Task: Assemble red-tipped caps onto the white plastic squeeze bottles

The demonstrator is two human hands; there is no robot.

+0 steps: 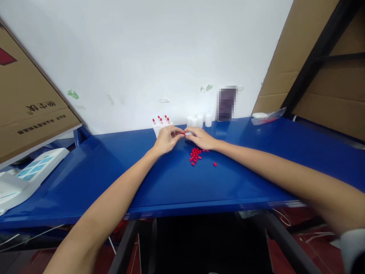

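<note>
Above the blue table, my left hand [165, 140] pinches a small red cap [183, 133] between thumb and fingers. My right hand [202, 138] meets it fingertip to fingertip, closed on a small white nozzle-like piece [188, 133] whose exact kind is partly hidden. The cap and the white piece sit end to end. Just below my right hand lies a loose pile of red caps [195, 154], with one stray cap [215, 164] to its right. Behind my left hand stand several white bottles with red tips [161, 123]. Plain white bottles [208, 120] stand behind my right hand.
A blue table [171, 186] runs along a white wall. At the left edge is a white device with blue keys [35, 167], below a cardboard box [34, 95]. A clear plastic bag [268, 117] lies at the back right. A dark pixelated object [226, 103] leans near the wall.
</note>
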